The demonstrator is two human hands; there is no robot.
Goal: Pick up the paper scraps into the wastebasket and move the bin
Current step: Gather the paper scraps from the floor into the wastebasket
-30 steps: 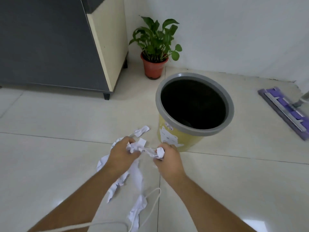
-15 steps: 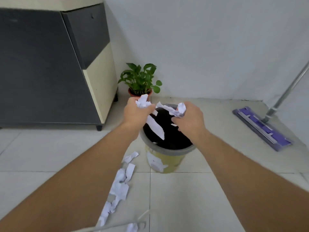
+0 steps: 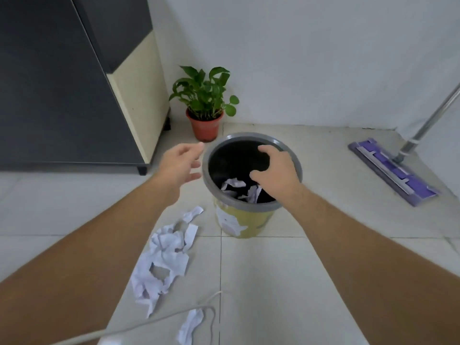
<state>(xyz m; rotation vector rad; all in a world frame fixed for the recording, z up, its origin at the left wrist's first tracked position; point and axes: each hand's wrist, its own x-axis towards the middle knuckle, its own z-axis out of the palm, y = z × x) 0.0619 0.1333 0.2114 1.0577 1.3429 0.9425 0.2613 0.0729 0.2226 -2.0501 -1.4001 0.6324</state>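
A yellow wastebasket [image 3: 245, 221] with a grey rim and black liner stands on the tiled floor. Crumpled white paper scraps [image 3: 240, 189] lie inside it. My right hand [image 3: 275, 170] hovers over the bin's mouth, fingers spread and curled downward, holding nothing. My left hand [image 3: 180, 161] is just left of the rim, fingers apart and empty. A pile of torn white paper scraps [image 3: 165, 257] lies on the floor left of the bin, with one more scrap [image 3: 190, 326] nearer to me.
A dark cabinet [image 3: 67, 90] with a cream side stands at the left. A potted plant [image 3: 205, 105] sits behind the bin by the wall. A purple flat mop [image 3: 393, 170] lies at the right. A pale cord [image 3: 149, 322] crosses the floor near me.
Both hands held paper scraps above the bin half a second ago; now they are empty and the scraps lie inside the bin.
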